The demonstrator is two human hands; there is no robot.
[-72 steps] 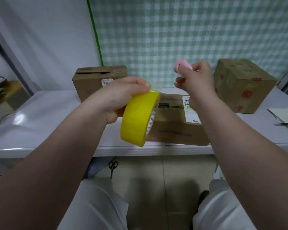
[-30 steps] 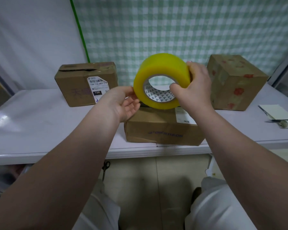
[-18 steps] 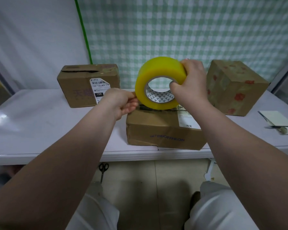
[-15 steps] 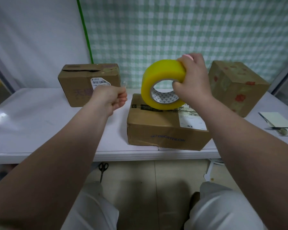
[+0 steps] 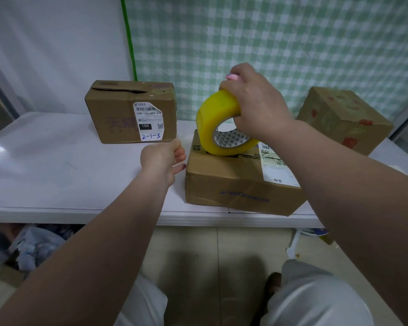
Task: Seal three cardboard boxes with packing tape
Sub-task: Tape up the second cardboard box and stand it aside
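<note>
Tape roll [image 5: 212, 114] lowered onto box [image 5: 233, 182] | right fingers [image 5: 233, 88] grip it | left fingers [image 5: 180, 153] curled, hold unclear

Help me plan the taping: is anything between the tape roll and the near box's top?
Nothing visible. The tape roll, gripped by the right hand, rests on top of the near box; the left hand is off to its left.

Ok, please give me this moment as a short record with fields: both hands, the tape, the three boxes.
right hand: grips yellow roll of packing tape, on edge atop flat brown cardboard box; small pink thing in same fist
left hand: fingers curled beside that box's left end; tape end not discernible
labelled brown cardboard box: back left, top flap gaping
red-printed cardboard box: back right
white table: bears all three boxes
</note>
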